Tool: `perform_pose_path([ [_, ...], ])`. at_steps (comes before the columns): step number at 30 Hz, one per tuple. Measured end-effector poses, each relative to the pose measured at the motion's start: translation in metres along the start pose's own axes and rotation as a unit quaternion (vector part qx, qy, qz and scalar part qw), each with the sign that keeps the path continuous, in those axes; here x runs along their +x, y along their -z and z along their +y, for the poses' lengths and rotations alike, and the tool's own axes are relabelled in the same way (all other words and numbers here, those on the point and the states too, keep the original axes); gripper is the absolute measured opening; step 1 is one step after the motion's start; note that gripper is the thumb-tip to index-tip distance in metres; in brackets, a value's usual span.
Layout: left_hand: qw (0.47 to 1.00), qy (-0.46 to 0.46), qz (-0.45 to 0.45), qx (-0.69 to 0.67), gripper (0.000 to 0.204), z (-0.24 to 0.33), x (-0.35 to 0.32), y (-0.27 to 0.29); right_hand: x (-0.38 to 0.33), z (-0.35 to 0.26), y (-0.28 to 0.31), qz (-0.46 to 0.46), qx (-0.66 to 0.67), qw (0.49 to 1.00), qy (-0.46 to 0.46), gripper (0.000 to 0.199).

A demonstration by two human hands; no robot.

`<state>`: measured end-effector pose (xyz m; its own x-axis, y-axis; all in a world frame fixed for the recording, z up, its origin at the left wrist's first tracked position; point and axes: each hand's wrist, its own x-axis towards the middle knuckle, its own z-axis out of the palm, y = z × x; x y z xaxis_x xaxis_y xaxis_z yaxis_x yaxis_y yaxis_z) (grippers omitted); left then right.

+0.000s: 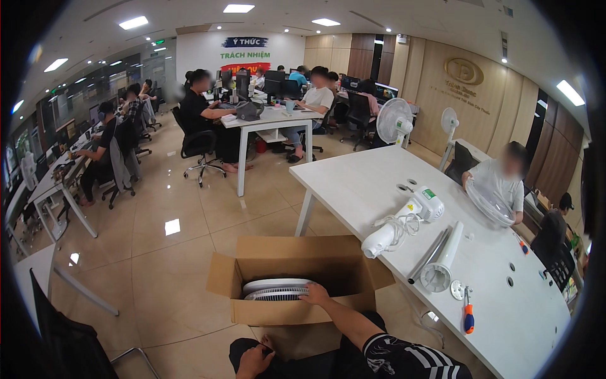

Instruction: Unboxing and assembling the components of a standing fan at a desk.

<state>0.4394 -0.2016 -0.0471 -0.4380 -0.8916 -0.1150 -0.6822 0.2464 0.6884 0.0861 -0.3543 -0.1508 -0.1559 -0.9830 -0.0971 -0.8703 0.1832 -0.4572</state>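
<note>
My right hand reaches down into an open cardboard box, its fingers closed over the right end of a white slotted fan part. A smooth white round rim lies just behind that part inside the box. My left hand rests by my left knee, holding nothing, with its thumb and fingers apart. To the right, the white table carries a white fan motor housing with a bundled cord, a white tube with a flared end and a grey metal pole.
On the white table lie a screwdriver and a small white disc. Across it, a co-worker holds a clear fan grille. A black chair stands at lower left. Assembled fans and seated people are farther back.
</note>
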Motion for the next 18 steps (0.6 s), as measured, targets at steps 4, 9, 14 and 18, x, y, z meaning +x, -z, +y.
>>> perform_pose_path([
  [4,0.999,0.008,-0.022,0.033,0.042,0.001,0.012,-0.003,0.043,-0.015,-0.021,-0.087,-0.084,0.989,0.079,0.090],
  [9,0.999,-0.010,0.002,0.046,0.029,-0.003,0.009,-0.021,0.081,-0.014,-0.083,-0.123,-0.054,0.986,0.102,0.087],
  [14,1.000,0.004,-0.004,0.026,0.026,0.001,0.018,-0.018,0.084,-0.010,-0.078,-0.081,-0.102,0.979,0.158,0.090],
  [18,1.000,-0.004,0.011,0.025,0.026,0.004,0.027,-0.009,0.080,-0.019,-0.060,-0.129,-0.085,0.972,0.177,0.093],
])
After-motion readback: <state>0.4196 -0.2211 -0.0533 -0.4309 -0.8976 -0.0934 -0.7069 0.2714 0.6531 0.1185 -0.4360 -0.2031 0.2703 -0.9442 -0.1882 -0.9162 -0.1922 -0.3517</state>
